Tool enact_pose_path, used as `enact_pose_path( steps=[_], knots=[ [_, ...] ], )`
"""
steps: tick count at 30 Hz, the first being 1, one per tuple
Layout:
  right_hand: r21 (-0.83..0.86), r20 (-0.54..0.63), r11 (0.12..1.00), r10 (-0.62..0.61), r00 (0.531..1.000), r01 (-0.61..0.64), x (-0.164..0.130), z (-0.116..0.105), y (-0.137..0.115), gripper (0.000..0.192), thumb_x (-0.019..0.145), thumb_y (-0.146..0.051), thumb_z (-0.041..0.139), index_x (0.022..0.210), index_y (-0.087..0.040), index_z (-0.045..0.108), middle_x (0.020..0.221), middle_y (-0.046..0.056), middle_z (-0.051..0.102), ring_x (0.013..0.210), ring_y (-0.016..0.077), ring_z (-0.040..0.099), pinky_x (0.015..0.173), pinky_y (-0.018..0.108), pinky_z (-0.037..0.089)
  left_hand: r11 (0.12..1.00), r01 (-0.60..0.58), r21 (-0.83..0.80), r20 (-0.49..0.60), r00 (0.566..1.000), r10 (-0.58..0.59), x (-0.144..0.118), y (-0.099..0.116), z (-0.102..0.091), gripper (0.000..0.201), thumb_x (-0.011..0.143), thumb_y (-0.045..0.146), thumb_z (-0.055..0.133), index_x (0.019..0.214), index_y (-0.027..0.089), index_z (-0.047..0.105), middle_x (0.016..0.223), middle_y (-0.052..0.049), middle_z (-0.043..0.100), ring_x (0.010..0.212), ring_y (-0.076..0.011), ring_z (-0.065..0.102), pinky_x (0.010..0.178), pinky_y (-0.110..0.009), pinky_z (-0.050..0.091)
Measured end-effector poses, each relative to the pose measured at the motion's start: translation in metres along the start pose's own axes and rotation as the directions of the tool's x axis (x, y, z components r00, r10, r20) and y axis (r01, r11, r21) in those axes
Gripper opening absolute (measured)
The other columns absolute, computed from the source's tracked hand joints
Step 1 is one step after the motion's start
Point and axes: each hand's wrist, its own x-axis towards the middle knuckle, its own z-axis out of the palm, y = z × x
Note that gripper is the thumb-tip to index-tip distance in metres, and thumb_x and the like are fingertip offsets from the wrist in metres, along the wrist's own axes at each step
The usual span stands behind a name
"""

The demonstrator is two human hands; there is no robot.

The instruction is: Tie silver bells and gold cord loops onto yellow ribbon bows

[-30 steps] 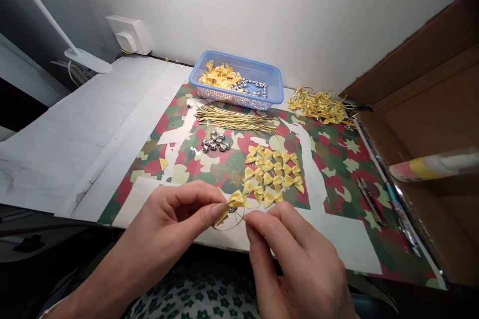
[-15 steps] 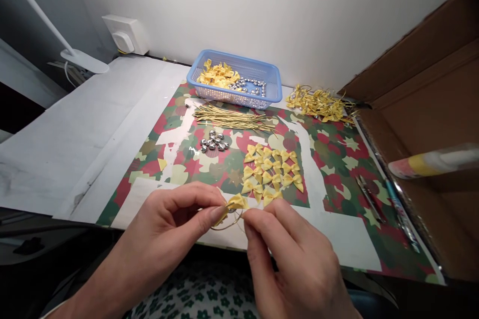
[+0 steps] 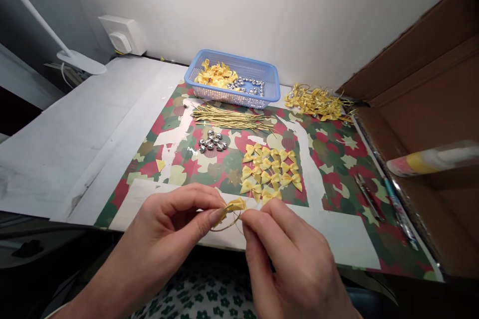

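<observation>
Above the near edge of the table, my left hand pinches a yellow ribbon bow between thumb and forefinger. A thin gold cord loops below the bow. My right hand is closed, its thumb and forefinger pinched on the cord's end just right of the bow. Beyond the right hand lie rows of yellow bows. A small cluster of silver bells sits farther back to the left, with a bundle of gold cords behind it.
At the back, a blue basket holds yellow bows and silver bells. A heap of corded bows lies right of it. Tweezers, a pen and a cardboard box holding a glue bottle are on the right. A white lamp stands left.
The bow has tilted slightly in the left fingers. Both hands keep their pinch, with the cord loop still hanging between them. The whole view has shifted a little.
</observation>
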Motion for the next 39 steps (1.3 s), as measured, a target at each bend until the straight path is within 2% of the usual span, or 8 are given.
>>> enact_pose_path(
  steps=[6, 12, 19, 31, 39],
  knots=[
    [0.021, 0.019, 1.000, 0.004, 1.000, -0.004, 0.0000, 0.0005, -0.0003, 0.020, 0.093, 0.001, 0.051, 0.084, -0.017, 0.054, 0.079, 0.004, 0.048, 0.068, 0.0163, 0.046, 0.059, 0.031, 0.038, 1.000, -0.012, 0.004, -0.024, 1.000, 0.013, -0.0022, 0.0018, 0.0022, 0.014, 0.092, 0.020, 0.075, 0.085, 0.029, 0.083, 0.094, 0.001, 0.079, 0.093, -0.0162, 0.070, 0.081, -0.017, 0.058],
    [0.090, -0.016, 0.995, 0.042, 0.999, -0.040, 0.0023, 0.0031, 0.0026, 0.017, 0.096, -0.001, 0.049, 0.094, -0.015, 0.059, 0.081, 0.004, 0.051, 0.071, 0.0163, 0.050, 0.061, 0.030, 0.041, 0.989, 0.135, -0.057, 0.091, 0.987, -0.129, 0.0023, 0.0027, -0.0042, 0.012, 0.093, 0.031, 0.075, 0.084, 0.026, 0.081, 0.087, 0.002, 0.075, 0.085, -0.0142, 0.065, 0.076, -0.016, 0.054],
    [0.101, -0.025, 0.993, 0.060, 0.998, -0.057, -0.0006, 0.0014, 0.0029, 0.018, 0.096, -0.001, 0.050, 0.097, -0.016, 0.059, 0.082, 0.004, 0.052, 0.072, 0.0160, 0.051, 0.062, 0.029, 0.042, 0.965, 0.225, -0.139, 0.100, 0.972, -0.212, 0.0035, -0.0022, -0.0049, 0.011, 0.092, 0.035, 0.078, 0.088, 0.026, 0.083, 0.092, 0.002, 0.077, 0.088, -0.0138, 0.065, 0.078, -0.016, 0.052],
    [0.062, -0.068, 0.997, 0.057, 0.996, -0.053, -0.0011, 0.0036, -0.0013, 0.019, 0.095, -0.001, 0.051, 0.100, -0.016, 0.062, 0.080, 0.003, 0.051, 0.071, 0.0167, 0.050, 0.061, 0.030, 0.042, 0.974, 0.205, -0.098, 0.068, 0.978, -0.199, 0.0037, -0.0016, -0.0042, 0.013, 0.092, 0.036, 0.077, 0.086, 0.025, 0.083, 0.090, 0.001, 0.075, 0.085, -0.0146, 0.063, 0.075, -0.017, 0.051],
    [0.053, -0.037, 0.997, 0.055, 0.998, -0.053, -0.0001, 0.0020, -0.0002, 0.017, 0.095, -0.001, 0.050, 0.090, -0.017, 0.056, 0.079, 0.003, 0.049, 0.069, 0.0164, 0.049, 0.059, 0.030, 0.040, 0.987, 0.147, -0.067, 0.058, 0.988, -0.143, 0.0016, -0.0009, -0.0028, 0.010, 0.093, 0.035, 0.076, 0.088, 0.028, 0.083, 0.093, 0.002, 0.076, 0.087, -0.0149, 0.065, 0.077, -0.018, 0.053]
  ],
)
